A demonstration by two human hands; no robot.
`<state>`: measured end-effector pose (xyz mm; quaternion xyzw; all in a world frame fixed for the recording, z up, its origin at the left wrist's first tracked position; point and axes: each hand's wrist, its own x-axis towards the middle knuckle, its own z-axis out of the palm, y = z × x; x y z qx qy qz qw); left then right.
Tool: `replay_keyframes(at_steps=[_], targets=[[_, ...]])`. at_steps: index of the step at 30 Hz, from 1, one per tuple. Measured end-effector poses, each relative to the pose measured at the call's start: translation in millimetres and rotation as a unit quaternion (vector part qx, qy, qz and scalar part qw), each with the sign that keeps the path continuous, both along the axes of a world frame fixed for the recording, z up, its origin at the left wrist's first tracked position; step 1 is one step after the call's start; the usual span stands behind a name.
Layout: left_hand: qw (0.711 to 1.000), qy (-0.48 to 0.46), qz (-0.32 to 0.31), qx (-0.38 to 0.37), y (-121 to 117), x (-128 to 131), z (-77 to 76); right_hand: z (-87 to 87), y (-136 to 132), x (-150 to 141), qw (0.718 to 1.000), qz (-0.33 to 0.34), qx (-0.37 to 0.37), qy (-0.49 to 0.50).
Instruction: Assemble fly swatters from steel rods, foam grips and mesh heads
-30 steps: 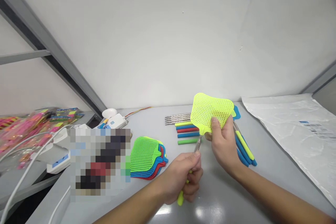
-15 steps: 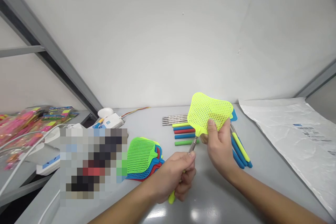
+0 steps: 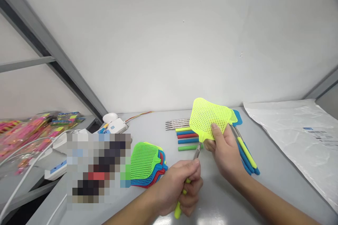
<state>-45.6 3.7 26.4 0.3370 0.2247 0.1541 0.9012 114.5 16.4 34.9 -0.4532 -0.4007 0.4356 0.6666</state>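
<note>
A yellow fly swatter is held up over the table, its perforated head tilted and joined to a thin metal rod. My left hand is closed round its yellow grip and the lower rod. With thumb in front and fingers behind, my right hand pinches the lower right part of the head. Behind it lie several metal rods with coloured grips in a row. To the left rests a stack of loose green, yellow, blue and red swatter heads. Swatters with rods attached lie beyond my right hand.
A large white plastic mailer covers the table's right side. On the left are a white power strip with cables, a white plug device and pink packaged goods. A pixelated patch hides part of the left table.
The whole view has shifted slightly, with everything appearing a little lower and to the right. Both hands keep the same hold on the fly swatter.
</note>
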Motion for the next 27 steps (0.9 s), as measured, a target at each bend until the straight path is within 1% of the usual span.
replay_keyframes(at_steps=[2,4,6,9,12,16,22,27], targets=[[1.000,0.000,-0.003,-0.003,-0.4,0.5,-0.1,1.6,0.1,-0.1,0.997,0.019,-0.020,0.066],[1.000,-0.003,-0.003,-0.001,0.1,0.8,0.5,3.4,0.1,-0.7,0.994,0.035,-0.032,0.095],[1.000,-0.007,0.004,0.005,1.4,0.6,1.5,4.3,-0.1,-2.0,0.994,0.058,-0.034,0.089],[1.000,-0.012,0.012,0.015,3.8,-0.6,3.2,3.0,-0.8,-5.0,0.992,0.110,-0.041,0.042],[1.000,-0.011,0.003,0.018,4.9,-1.7,4.4,0.7,-1.4,-6.9,0.987,0.147,-0.069,0.016],[1.000,-0.008,0.002,0.017,3.7,-1.9,4.0,1.1,-2.0,-5.6,0.983,0.158,-0.081,0.035],[1.000,-0.016,-0.006,0.015,2.5,-2.2,2.5,4.4,-2.5,-3.6,0.971,0.180,-0.094,0.127],[1.000,-0.010,-0.009,0.016,2.4,-2.3,2.2,5.6,-3.9,-4.9,0.966,0.193,-0.109,0.132]])
